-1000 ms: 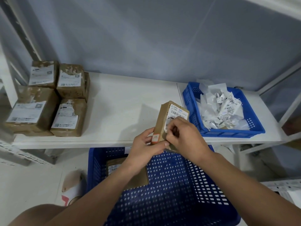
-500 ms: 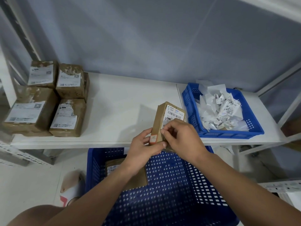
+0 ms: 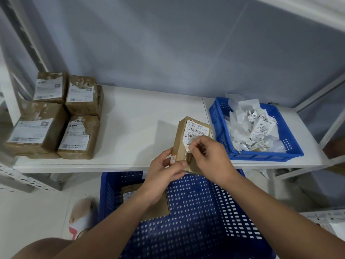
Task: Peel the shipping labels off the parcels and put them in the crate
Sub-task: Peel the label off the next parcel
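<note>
The brown parcel [image 3: 183, 144] is held upright above the large blue crate [image 3: 196, 217], gripped at its lower end by the left hand [image 3: 164, 171]. The lower corner of its white shipping label [image 3: 197, 132] is pinched by the right hand [image 3: 211, 157]. 4 labelled parcels [image 3: 56, 116] are stacked on the white shelf [image 3: 140, 118].

Both forearms are bare, without sleeves, and the left hand [image 3: 164, 169] and right hand [image 3: 211, 156] are ungloved.

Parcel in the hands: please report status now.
Left hand grips the parcel upright. Right hand pinches the label at its lower corner, label mostly stuck. Nothing in the way.
</note>
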